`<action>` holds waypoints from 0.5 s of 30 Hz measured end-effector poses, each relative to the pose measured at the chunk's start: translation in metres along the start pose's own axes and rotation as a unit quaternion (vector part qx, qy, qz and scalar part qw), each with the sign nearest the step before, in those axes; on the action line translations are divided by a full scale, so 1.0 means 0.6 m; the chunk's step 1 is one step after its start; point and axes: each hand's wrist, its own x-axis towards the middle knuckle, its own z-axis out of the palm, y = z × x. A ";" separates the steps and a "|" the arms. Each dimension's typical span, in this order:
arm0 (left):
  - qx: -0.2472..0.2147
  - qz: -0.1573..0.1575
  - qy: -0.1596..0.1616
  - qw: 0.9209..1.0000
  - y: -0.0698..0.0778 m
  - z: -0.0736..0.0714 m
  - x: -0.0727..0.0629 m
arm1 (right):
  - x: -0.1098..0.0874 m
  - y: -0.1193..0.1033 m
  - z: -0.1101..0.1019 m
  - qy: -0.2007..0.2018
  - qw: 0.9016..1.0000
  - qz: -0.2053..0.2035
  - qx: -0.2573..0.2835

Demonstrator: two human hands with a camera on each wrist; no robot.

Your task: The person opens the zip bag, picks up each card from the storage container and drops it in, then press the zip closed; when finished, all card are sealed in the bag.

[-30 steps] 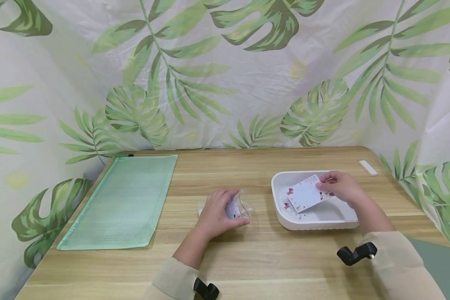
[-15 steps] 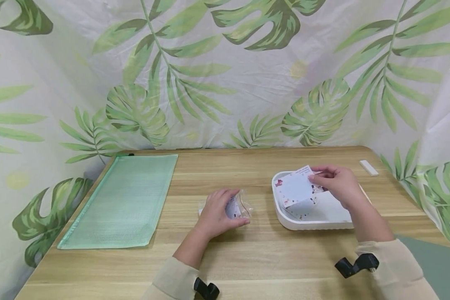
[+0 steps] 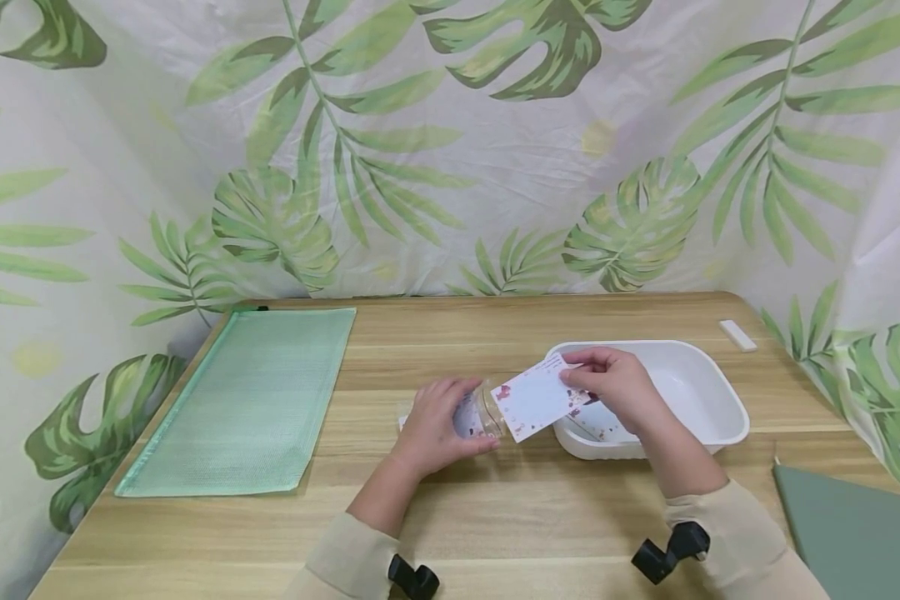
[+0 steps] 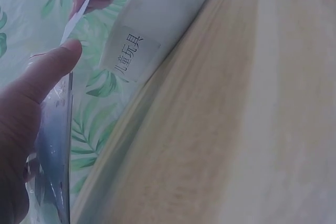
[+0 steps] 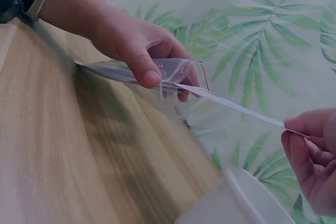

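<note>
My left hand (image 3: 437, 427) holds a clear plastic bag (image 3: 492, 410) just above or on the table, its mouth facing right. Printed cards show through the plastic. Between thumb and fingers, my right hand (image 3: 621, 385) pinches a white card (image 3: 534, 402) printed with small red and dark figures. The card's left end is at the bag's mouth; in the right wrist view the card (image 5: 247, 109) reaches from the right fingers to the bag (image 5: 152, 70). How far it lies inside, I cannot tell. Another printed sheet (image 3: 598, 427) lies in the white basin, partly hidden.
The white plastic basin (image 3: 737, 432) stands right of the bag, with a label (image 4: 134, 53) on its outside. A green mesh zip pouch (image 3: 243, 400) lies at left. A small white block (image 3: 737, 335) sits back right, and a grey-green flat object (image 3: 855, 529) front right.
My right hand has lifted the card from over the basin and moved it left to the mouth of the plastic bag. The left hand has stayed in place.
</note>
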 end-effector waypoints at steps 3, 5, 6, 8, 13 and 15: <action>-0.003 0.004 -0.002 1.000 0.001 0.002 0.001 | 0.006 -0.001 0.009 0.000 1.000 0.005 0.009; -0.002 0.005 -0.003 1.000 0.000 0.003 0.001 | 0.009 -0.002 0.013 0.001 1.000 0.006 0.015; -0.004 0.004 -0.002 1.000 0.000 0.004 0.001 | 0.011 -0.002 0.015 0.002 1.000 0.006 0.015; -0.003 0.004 -0.003 1.000 0.000 0.004 0.001 | 0.012 -0.004 0.017 0.005 1.000 0.010 0.012; -0.001 0.007 -0.006 1.000 -0.002 0.004 0.000 | 0.012 -0.006 0.021 0.014 1.000 0.022 -0.008; 0.001 0.008 -0.006 1.000 -0.002 0.004 0.000 | 0.013 -0.006 0.024 0.021 0.999 0.023 -0.012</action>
